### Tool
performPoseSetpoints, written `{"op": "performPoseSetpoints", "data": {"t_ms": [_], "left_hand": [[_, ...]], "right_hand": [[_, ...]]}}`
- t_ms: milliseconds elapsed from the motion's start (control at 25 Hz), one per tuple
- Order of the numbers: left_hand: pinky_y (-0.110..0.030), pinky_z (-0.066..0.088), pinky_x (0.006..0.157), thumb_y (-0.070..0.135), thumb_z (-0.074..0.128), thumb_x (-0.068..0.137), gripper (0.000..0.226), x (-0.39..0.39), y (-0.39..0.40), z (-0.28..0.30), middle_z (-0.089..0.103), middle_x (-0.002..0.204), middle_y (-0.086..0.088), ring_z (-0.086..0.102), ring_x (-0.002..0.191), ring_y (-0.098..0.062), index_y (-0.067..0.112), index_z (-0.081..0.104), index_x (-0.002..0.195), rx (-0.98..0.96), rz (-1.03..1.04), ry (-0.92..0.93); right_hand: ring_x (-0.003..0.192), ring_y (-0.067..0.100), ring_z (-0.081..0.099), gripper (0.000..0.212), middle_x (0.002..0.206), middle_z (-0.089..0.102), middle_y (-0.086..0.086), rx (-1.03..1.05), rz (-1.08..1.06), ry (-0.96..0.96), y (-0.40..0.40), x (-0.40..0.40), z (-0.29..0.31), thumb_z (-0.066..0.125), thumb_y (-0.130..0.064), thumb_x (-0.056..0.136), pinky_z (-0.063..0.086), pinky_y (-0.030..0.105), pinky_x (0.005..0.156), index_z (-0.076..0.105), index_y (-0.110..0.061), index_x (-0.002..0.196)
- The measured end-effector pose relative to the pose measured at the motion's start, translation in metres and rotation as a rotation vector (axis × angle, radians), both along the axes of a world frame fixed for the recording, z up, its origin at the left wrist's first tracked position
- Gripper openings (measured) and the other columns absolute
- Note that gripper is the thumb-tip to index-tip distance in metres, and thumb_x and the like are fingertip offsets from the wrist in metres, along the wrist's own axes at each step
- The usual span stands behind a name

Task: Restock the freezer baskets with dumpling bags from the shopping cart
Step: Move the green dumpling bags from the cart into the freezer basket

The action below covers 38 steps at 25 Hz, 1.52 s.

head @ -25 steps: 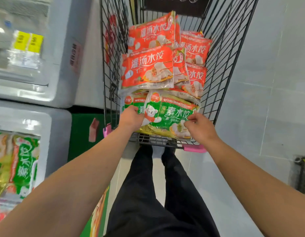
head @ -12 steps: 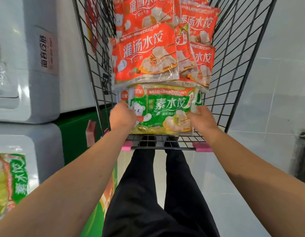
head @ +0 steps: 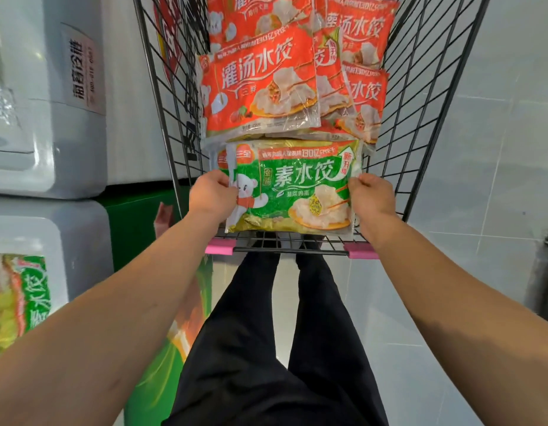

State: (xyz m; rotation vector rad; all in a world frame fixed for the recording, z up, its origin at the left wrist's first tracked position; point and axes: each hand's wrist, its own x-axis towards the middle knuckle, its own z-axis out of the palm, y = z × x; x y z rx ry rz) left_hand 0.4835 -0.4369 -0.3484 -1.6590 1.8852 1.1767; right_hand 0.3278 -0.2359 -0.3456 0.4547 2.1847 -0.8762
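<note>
gripping the green dumpling bag (head: 292, 189) by its two short edges, the left hand (head: 212, 196) pinches the left side beside the printed white bear and the right hand (head: 371, 196) pinches the right side, fingers curled round the plastic in both cases. the bag faces up toward the camera, held at the near end of the wire shopping cart (head: 426, 124), just above the cart's near rail with its two pink plastic end caps (head: 220, 246). a second green bag (head: 222, 159) shows only as a sliver behind the held bag's left edge. stacked beyond and overlapping the held bag's top edge is an orange dumpling bag (head: 260, 87), with more orange bags (head: 358, 72) tucked under and to the right of it, filling the middle of the cart. below the cart rail the person's black trousers (head: 282, 333) run down the middle of the view over a pale tiled floor (head: 497, 179). to the left of the cart stands a white freezer cabinet (head: 51, 133) bearing a vertical label with printed characters (head: 82, 72), and below it another white freezer (head: 67, 235) whose contents include a green dumpling packet (head: 21, 302) at the left edge of the view. a green panel with printed food pictures (head: 162, 333) sits between the freezers and the person's legs.
</note>
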Motion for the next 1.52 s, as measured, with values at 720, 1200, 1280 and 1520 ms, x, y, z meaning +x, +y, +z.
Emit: {"op": "performPoseSetpoints", "data": {"t_ms": [720, 1200, 1280, 1520], "left_hand": [[-0.04, 0.048, 0.062, 0.006, 0.065, 0.071, 0.022, 0.156, 0.065, 0.196, 0.054, 0.059, -0.005, 0.057, 0.069, -0.024, 0.018, 0.052, 0.058, -0.123, 0.831, 0.479], [-0.027, 0.028, 0.05, -0.001, 0.061, 0.078, 0.03, 0.433, 0.071, 0.247, 0.045, 0.061, -0.007, 0.041, 0.053, -0.018, 0.019, 0.046, 0.062, -0.355, 1.252, 0.523], [-0.028, 0.03, 0.051, -0.001, 0.061, 0.078, 0.03, 0.472, 0.06, 0.242, 0.048, 0.066, -0.011, 0.044, 0.058, -0.019, 0.019, 0.046, 0.062, -0.371, 1.27, 0.54], [-0.029, 0.028, 0.049, 0.003, 0.059, 0.085, 0.027, 0.545, 0.023, 0.224, 0.043, 0.068, -0.006, 0.035, 0.053, -0.019, 0.017, 0.043, 0.069, -0.362, 1.293, 0.496]], "right_hand": [[0.092, 0.03, 0.069, 0.02, 0.08, 0.071, 0.004, -0.434, 0.528, 0.028, -0.067, 0.052, 0.194, 0.062, -0.014, 0.081, 0.056, 0.049, 0.088, 0.067, -0.017, 0.062], [0.078, 0.031, 0.072, 0.015, 0.073, 0.074, 0.007, -0.571, 0.948, -0.105, -0.184, 0.335, 0.237, 0.061, -0.011, 0.075, 0.059, 0.055, 0.074, 0.072, -0.012, 0.064], [0.07, 0.025, 0.069, 0.013, 0.076, 0.073, 0.007, -0.554, 1.003, -0.091, -0.201, 0.377, 0.238, 0.065, -0.018, 0.079, 0.059, 0.039, 0.062, 0.07, -0.008, 0.071], [0.075, 0.024, 0.07, 0.008, 0.082, 0.074, 0.008, -0.481, 1.205, 0.005, -0.25, 0.467, 0.23, 0.072, -0.014, 0.077, 0.055, 0.036, 0.067, 0.071, -0.008, 0.083]]}}
